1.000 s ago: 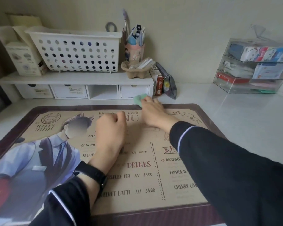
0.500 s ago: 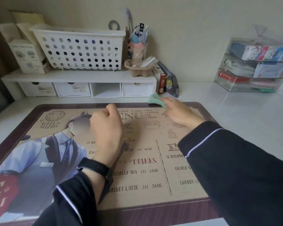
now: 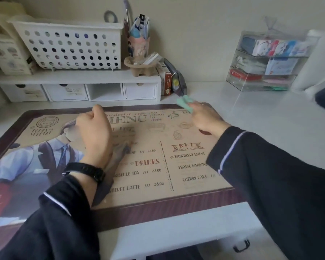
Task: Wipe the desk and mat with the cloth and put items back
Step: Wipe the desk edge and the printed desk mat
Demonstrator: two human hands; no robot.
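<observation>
pinching the green cloth (image 3: 185, 103) in the right hand (image 3: 206, 120) at the mat's (image 3: 158, 199) 1 o'clock corner; resting the fisted left hand (image 3: 94, 134) mid-mat on the bench (image 3: 270, 128).

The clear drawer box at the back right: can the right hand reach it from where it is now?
Probably yes. The right hand, holding the green cloth, is at the mat's far right corner, and only bare white desk lies between it and the clear drawer box.
</observation>
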